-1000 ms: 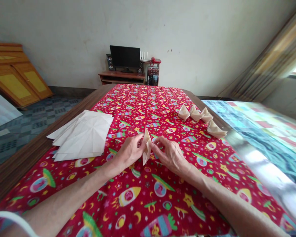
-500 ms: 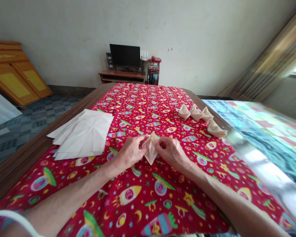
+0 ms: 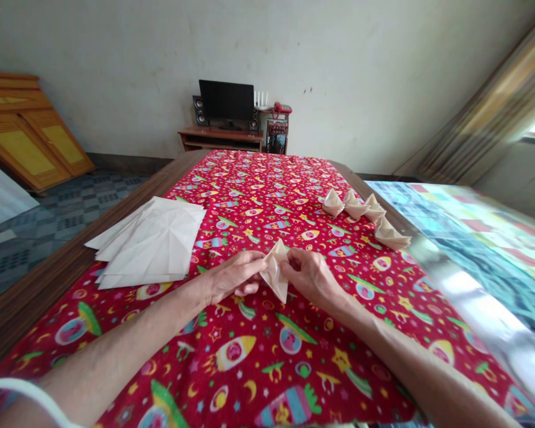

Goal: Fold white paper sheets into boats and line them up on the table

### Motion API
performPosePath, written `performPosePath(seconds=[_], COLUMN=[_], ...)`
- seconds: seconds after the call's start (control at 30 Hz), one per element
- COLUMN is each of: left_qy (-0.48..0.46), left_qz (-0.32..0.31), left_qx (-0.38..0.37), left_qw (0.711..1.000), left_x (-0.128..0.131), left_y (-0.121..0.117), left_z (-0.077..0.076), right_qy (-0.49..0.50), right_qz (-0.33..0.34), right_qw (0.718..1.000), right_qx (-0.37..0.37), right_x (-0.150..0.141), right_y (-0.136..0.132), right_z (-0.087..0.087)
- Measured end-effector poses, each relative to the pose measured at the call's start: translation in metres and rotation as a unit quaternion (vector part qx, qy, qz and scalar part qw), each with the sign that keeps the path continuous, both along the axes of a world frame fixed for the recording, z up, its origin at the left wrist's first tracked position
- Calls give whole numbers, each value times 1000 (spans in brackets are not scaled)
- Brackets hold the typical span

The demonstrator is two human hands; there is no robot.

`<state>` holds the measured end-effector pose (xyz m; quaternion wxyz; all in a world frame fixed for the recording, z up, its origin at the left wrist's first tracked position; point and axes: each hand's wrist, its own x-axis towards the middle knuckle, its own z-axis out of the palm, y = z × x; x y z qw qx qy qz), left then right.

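A piece of folded cream paper [image 3: 277, 272], pointed at top and bottom, is held just above the red patterned cloth [image 3: 232, 353]. My right hand [image 3: 310, 272] pinches its right side between thumb and bent fingers. At its left edge, the fingertips of my left hand [image 3: 236, 274] grip the paper, the lower fingers curled loosely beneath. To the left lies a stack of creased white paper sheets [image 3: 154, 246]. Several finished-looking folded paper shapes [image 3: 390, 233] with raised points stand in a row on the right.
The cloth covers a long brown wooden table [image 3: 49, 276]. Beyond its far end are a monitor [image 3: 226, 100], speakers and a red telephone [image 3: 278, 109]. An orange cabinet [image 3: 29, 134] stands at left. A patterned bed-like surface [image 3: 481, 238] adjoins the right side.
The folded paper has tilted, its lower point swinging right. My left hand has shifted its hold, with its fingers now straighter along the left edge. My right hand has barely moved.
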<state>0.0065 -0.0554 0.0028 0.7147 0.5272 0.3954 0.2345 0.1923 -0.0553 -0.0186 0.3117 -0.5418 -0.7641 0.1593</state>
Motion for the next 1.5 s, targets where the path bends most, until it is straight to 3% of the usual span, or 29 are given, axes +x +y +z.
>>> performPosePath(seconds=[0.1, 0.2, 0.3, 0.47, 0.67, 0.83, 0.9, 1.0, 1.17, 1.5], left_qy=[-19, -7, 6, 35, 19, -7, -4, 10, 36, 43], left_qz=[-8, 2, 19, 16, 0, 22, 31, 24, 8, 2], left_qx=[10, 40, 53, 67, 73, 86, 90, 102, 108, 100], left_qw=[1000, 999, 998, 997, 997, 996, 995, 994, 993, 994], left_x=[1, 3, 4, 5, 5, 6, 7, 8, 8, 8], left_y=[0, 0, 1, -1, -4, -3, -1, 1, 2, 5], left_z=[-3, -6, -9, -10, -6, -11, -15, -20, -20, -24], right_qy=[1, -1, -38, -62, 9, 44, -10, -100, -223, -273], right_qz=[-11, 9, 44, 52, 13, -132, -223, -290, -267, -252], right_qw=[999, 989, 977, 984, 996, 984, 964, 944, 937, 928], right_qx=[32, 151, 207, 159, 92, 110, 146, 124, 6, -16], right_x=[2, 5, 4, -1, 10, 71, 111, 170, 225, 237], right_y=[-3, -12, -23, -25, -14, 14, 29, 47, 63, 77], right_z=[0, 7, 14, 11, 15, 50, 68, 89, 97, 92])
